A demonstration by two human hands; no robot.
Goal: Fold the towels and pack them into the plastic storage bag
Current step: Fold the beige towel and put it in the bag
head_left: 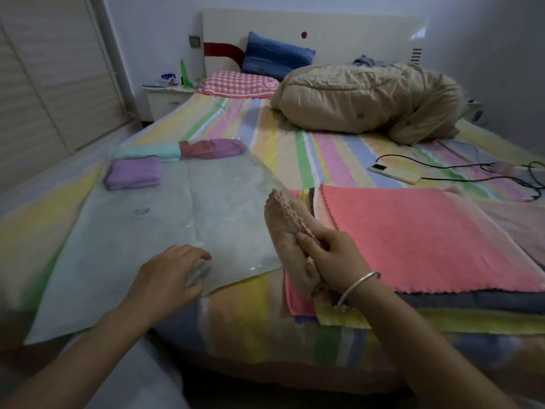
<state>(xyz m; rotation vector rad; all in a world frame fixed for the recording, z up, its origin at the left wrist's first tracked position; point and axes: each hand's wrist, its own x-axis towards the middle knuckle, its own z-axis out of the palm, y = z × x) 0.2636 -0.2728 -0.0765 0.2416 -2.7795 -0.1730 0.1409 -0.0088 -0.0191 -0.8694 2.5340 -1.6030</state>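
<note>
Nearest, the left hand [174,273] curls its fingers over the near edge of the plastic storage bag [177,216], where the clear film bunches under the fingertips. Just to its right, the right hand [333,255], with a silver bangle [356,286] on the wrist, grips a folded tan towel [283,231]. The thumb lies across the towel's upper face and the fingers wrap beneath. The towel stands on edge and slants up and away from the palm. Its scalloped far end touches the bag's right border, outside the bag.

Right of that hand lies a flat stack of towels: a pink towel [413,231] on top, a grey layer and a yellow towel [339,317] showing below.

The bag lies flat on the striped bedsheet [295,149]. At its far end are a folded purple towel [134,172], a teal towel [147,152] and a red-and-violet towel [212,147].

Farther off, a phone [395,172] lies with a black cable [460,180]. Beyond are a bundled beige duvet [368,98], a checked pillow [236,84] and a blue pillow [277,59].
</note>
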